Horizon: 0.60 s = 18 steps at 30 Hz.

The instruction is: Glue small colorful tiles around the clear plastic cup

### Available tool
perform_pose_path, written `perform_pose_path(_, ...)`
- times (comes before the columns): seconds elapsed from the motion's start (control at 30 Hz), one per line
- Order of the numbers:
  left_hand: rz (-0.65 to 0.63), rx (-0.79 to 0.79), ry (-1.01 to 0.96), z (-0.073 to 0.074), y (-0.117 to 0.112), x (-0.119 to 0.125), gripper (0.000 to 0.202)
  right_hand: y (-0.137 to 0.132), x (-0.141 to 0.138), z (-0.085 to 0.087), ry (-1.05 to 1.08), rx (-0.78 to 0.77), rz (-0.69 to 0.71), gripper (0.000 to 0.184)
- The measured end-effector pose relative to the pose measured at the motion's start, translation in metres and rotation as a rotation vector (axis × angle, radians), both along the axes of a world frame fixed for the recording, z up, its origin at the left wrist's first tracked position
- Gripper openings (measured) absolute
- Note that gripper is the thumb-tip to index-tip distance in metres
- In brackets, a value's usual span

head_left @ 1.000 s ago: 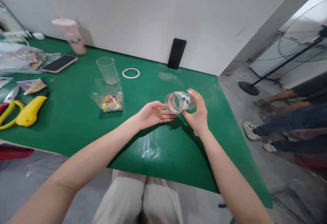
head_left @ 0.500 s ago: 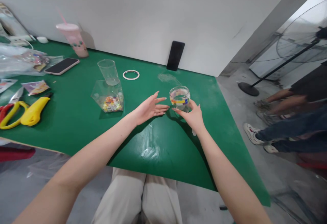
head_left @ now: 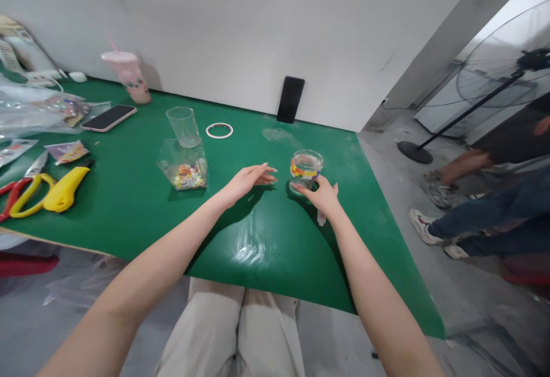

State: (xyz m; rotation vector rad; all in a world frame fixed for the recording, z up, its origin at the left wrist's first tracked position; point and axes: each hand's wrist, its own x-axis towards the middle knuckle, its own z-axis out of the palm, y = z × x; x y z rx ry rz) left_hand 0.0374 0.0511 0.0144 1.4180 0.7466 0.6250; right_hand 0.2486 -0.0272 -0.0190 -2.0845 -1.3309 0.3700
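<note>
A small clear glass jar (head_left: 306, 169) with a band of coloured squares stands upright on the green table (head_left: 129, 193). My right hand (head_left: 320, 195) sits just in front of it, fingertips touching its base, fingers loosely spread. My left hand (head_left: 249, 179) hovers open and palm-down to the left of the jar, holding nothing.
A clear box of coloured pieces (head_left: 184, 166) and an empty plastic cup (head_left: 183, 126) stand at centre left, a white ring (head_left: 219, 130) behind them. Phones (head_left: 109, 118) (head_left: 290, 99), a pink cup (head_left: 128, 76), a yellow cutter (head_left: 64, 189) and scissors (head_left: 21, 193) lie about. People's legs (head_left: 485, 216) and a fan (head_left: 494, 73) are at right.
The jar went from tilted in both hands to standing upright on the table. My left hand drew away to the left and opened; my right hand slid down to the jar's base.
</note>
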Motion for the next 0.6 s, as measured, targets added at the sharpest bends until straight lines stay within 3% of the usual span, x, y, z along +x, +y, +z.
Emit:
perform_pose_path(0.1, 0.097, 0.172, 0.069, -0.004, -0.008, 0.007, 0.056, 0.001, 0.002, -0.005, -0.027, -0.014, 0.014, 0.061)
perform_pose_path(0.2, 0.168, 0.339, 0.071, 0.001, -0.017, 0.009, 0.047, 0.002, 0.002, -0.006, -0.036, -0.033, 0.032, 0.062)
perform_pose_path(0.37, 0.417, 0.791, 0.196, 0.036, -0.012, -0.016, 0.039, -0.006, 0.008, 0.007, 0.041, -0.121, 0.099, 0.076)
perform_pose_path(0.43, 0.491, 0.947, 0.352, 0.055, -0.002, -0.036, 0.035, -0.01, 0.017, 0.012, 0.115, -0.153, 0.152, 0.082)
perform_pose_path(0.5, 0.482, 1.019, 0.586, 0.074, 0.01, -0.058, 0.033, -0.013, 0.029, 0.015, 0.2, -0.152, 0.24, 0.086)
perform_pose_path(0.6, 0.325, 0.911, 1.05, 0.097, 0.032, -0.088, 0.028, -0.016, 0.046, 0.013, 0.34, -0.129, 0.315, 0.096)
